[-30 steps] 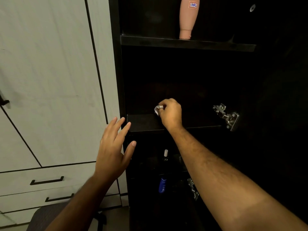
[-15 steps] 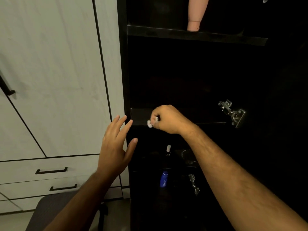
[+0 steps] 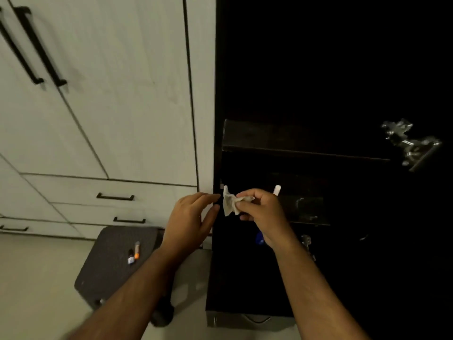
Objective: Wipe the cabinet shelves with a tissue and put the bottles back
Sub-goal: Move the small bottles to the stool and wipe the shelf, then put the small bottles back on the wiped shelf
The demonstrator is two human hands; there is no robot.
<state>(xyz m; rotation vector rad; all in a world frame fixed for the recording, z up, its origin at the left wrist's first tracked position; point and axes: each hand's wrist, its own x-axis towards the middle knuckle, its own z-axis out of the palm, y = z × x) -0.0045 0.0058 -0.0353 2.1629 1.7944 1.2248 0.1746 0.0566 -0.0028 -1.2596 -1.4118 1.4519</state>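
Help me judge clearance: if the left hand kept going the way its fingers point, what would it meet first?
Probably the tissue pinched in the right hand; the left hand fingertips sit just short of it, though depth is unclear.

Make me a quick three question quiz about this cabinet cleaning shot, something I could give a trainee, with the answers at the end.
1. Multiple choice: which hand grips the tissue? A) the left hand B) the right hand C) both hands
2. True or false: the two small bottles stand upright on the cabinet shelf.
3. Short answer: what colour are the handles on the white drawers?

Key
1. B. The right hand pinches the crumpled tissue; the left hand is beside it with fingers relaxed and holds nothing.
2. False. They lie on the dark stool on the floor, left of the cabinet.
3. Black.
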